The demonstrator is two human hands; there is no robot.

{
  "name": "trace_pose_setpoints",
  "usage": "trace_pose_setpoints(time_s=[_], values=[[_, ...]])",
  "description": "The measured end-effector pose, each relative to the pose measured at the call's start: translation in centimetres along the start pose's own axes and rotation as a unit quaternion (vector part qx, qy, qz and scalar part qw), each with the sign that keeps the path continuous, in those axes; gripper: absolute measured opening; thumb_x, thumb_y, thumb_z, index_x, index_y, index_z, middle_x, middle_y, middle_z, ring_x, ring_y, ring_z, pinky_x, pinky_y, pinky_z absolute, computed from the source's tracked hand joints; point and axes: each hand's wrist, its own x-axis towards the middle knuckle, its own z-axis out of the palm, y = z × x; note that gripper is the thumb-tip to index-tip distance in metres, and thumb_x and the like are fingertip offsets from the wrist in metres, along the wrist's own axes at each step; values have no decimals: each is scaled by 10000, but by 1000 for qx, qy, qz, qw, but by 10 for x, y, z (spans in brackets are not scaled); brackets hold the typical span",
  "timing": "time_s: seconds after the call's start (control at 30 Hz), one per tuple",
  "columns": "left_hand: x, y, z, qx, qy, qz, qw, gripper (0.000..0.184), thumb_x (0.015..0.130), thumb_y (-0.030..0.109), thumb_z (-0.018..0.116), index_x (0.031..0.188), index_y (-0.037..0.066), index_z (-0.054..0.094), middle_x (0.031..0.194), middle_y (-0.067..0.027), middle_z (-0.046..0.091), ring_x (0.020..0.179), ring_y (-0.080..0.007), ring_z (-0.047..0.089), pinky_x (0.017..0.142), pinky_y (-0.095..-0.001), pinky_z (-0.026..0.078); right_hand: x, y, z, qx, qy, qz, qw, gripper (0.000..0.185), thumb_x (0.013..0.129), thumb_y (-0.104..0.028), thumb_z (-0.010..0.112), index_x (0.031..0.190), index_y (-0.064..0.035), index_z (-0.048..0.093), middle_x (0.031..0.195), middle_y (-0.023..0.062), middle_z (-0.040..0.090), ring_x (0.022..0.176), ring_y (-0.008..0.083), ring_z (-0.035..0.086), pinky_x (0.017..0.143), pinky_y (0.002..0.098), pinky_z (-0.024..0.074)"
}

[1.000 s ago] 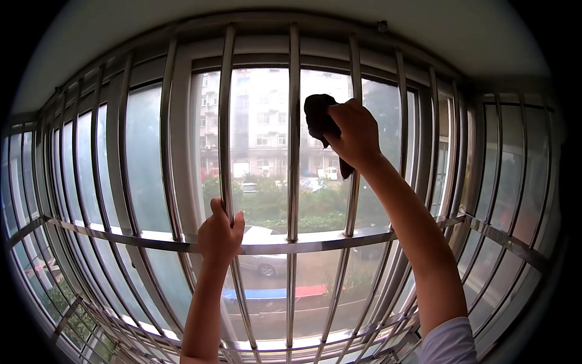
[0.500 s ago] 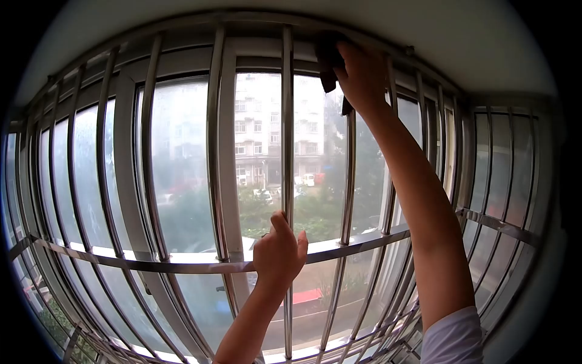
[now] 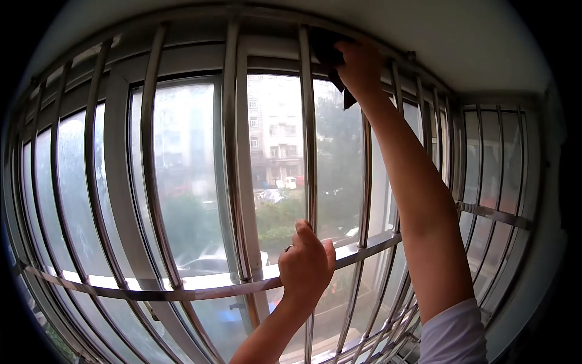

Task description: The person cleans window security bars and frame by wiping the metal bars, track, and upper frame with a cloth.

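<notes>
My left hand [image 3: 305, 265] is closed around a vertical metal bar [image 3: 310, 151], where it meets the horizontal rail [image 3: 206, 293]; a ring shows on one finger. High up at the top of the window grille, my right hand [image 3: 362, 68] grips a dark cloth [image 3: 327, 47]. The cloth lies against the upper end of a bar just under the top rail, and a pointed end of it hangs down. Part of the cloth is hard to tell from the dark frame behind it.
Behind the bars are a sliding window with a white frame [image 3: 242, 164] and hazy glass panes [image 3: 185, 170]. More bars [image 3: 500, 158] run along the right side. The ceiling [image 3: 467, 42] is close above. Outside are a building, trees and cars.
My right hand has gone up with the cloth from mid-bar to the top of the grille. My left hand now holds a bar farther right. The view has turned and shifted.
</notes>
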Motion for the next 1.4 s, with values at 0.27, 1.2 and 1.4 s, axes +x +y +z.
trace_pose_setpoints(time_s=[0.27,1.2,1.4], values=[[-1,0,0,4,-12,0,1000,652,776,303,699,1153,-97,349,718,-154,601,527,-265,633,475,-317,502,-2,-23,17,79,56,36,995,258,601,-140,741,857,-122,713,831,98,673,840,314,600,777,411,476],[-2,2,7,9,36,6,999,607,770,239,675,1156,-91,343,667,-157,593,492,-293,612,460,-350,487,-11,-6,3,-32,24,-111,993,115,742,-86,583,814,-127,662,816,34,629,886,252,571,840,375,452],[-4,1,8,6,34,1,999,614,779,245,674,1168,-78,325,704,-176,601,518,-312,626,463,-371,495,-7,-4,-19,114,6,60,992,166,730,-125,594,884,-98,652,819,98,637,825,317,601,758,419,495]])
